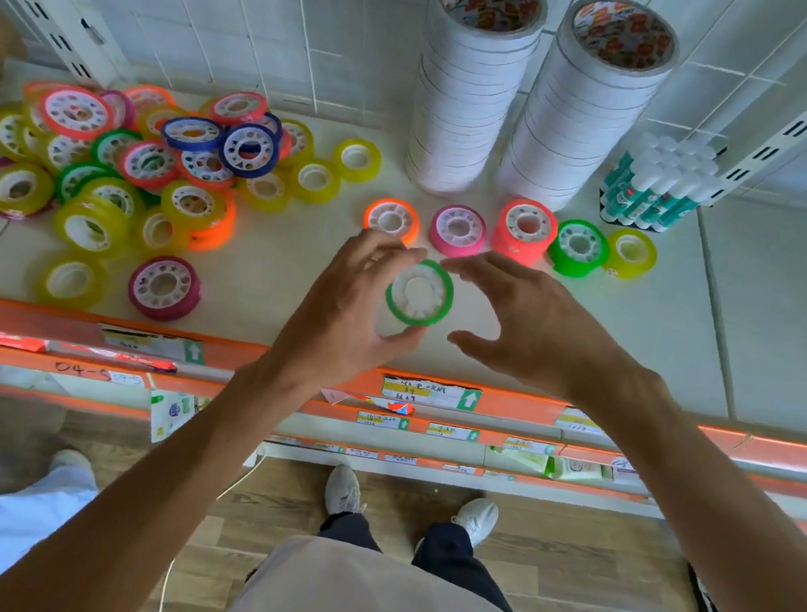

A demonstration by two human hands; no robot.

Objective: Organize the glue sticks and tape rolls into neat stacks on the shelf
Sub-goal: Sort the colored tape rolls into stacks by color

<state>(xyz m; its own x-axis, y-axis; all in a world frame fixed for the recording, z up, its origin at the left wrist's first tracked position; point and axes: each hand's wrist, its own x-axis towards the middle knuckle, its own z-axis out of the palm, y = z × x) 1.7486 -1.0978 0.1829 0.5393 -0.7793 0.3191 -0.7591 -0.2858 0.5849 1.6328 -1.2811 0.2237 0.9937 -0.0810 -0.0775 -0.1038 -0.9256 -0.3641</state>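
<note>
Nearest me, my left hand [344, 308] pinches a thin green tape roll [419, 292] between thumb and curled fingers, just above the front of the white shelf [265, 281]. The roll's flat face is turned up toward me, its axis roughly vertical, showing a white plastic toothed core. My right hand [529, 318] hovers just beside the roll, fingers spread and relaxed, grasping nothing.

Beyond the hands, five short stacks stand in a row, holes upward: orange [391, 220], pink [457, 231], red-pink [526, 230], green stack [579, 248] and translucent yellow [631, 252].

To the left lies a loose heap of coloured rolls [121, 157], glossy, some flat and some tilted.

Farthest back, two tall columns of white tape [473, 87] stand upright against the tiled wall, printed cores on top. Beside them on the right, a bundle of glue sticks [659, 186] with white caps leans, long axes tilted.
</note>
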